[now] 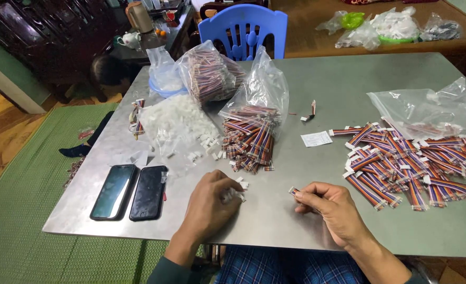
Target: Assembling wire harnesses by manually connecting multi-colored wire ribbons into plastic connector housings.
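Note:
My left hand [209,205] rests on the grey metal table [317,84] near its front edge, fingers curled around several small white plastic connectors [237,193]. My right hand [330,208] lies a short way to the right and pinches the end of a short multicoloured ribbon cable [294,191] between thumb and fingers. Just beyond my left hand a bundle of striped ribbon cables [249,139] spills out of a clear bag. A heap of loose white connectors [183,129] lies to its left.
Two dark phones [130,192] lie side by side at the front left. A spread of finished ribbon cables [411,163] and a clear bag [427,110] fill the right side. Another bag of cables [209,73] and a blue plastic chair [243,29] stand at the far edge.

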